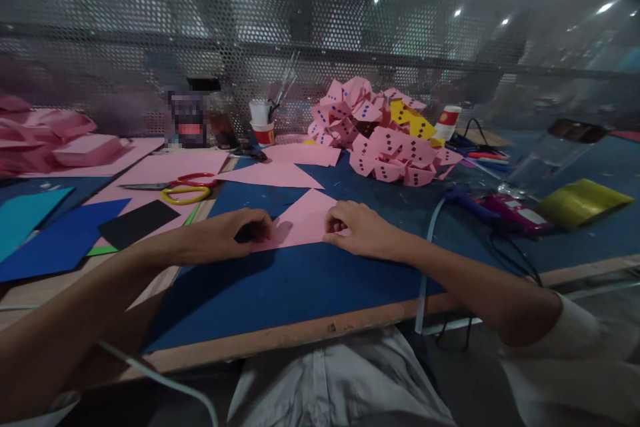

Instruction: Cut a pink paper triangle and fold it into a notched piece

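Observation:
A pink paper sheet [304,218], pointed at its far side, lies on the blue table mat [300,287] in front of me. My left hand [247,230] is closed at the sheet's left corner, fingertips gripping its edge. At the right edge, my right hand [357,228] has its fingers curled with thumb and fingertips pinching the paper. Just beyond lie more flat pink paper pieces [275,175]. Scissors [185,190] with red and yellow handles rest to the left of my left hand.
Folded pink pieces with dark diamonds [395,153] are heaped at the back. A glue gun [515,210], yellow roll [583,203] and clear jar [555,153] sit right. Blue sheets [60,240] and pink stacks [45,137] lie left. A cup [263,132] holds tools. A cord [430,260] hangs over the edge.

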`<state>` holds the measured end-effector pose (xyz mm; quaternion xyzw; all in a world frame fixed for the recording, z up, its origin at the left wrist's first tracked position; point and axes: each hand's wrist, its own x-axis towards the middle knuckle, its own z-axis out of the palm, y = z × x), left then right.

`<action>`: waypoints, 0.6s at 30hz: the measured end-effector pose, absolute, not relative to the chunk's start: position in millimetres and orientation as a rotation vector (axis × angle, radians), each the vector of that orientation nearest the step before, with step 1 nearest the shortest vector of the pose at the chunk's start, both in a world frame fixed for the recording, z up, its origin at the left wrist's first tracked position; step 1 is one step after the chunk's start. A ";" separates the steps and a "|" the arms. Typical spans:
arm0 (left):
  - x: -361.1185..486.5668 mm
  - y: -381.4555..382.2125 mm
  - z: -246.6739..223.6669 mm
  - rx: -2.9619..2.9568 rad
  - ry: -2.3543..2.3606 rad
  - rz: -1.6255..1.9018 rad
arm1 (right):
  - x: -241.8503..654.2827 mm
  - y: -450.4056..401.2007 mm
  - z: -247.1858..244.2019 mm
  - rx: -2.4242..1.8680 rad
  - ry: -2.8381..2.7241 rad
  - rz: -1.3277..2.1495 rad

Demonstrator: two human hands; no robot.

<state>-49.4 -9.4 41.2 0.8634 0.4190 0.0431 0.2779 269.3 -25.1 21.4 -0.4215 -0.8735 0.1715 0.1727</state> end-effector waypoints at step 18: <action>-58.4 -7.8 44.1 2.278 1.070 0.049 | 269.7 -25.0 20.7 -1.189 -2.481 0.481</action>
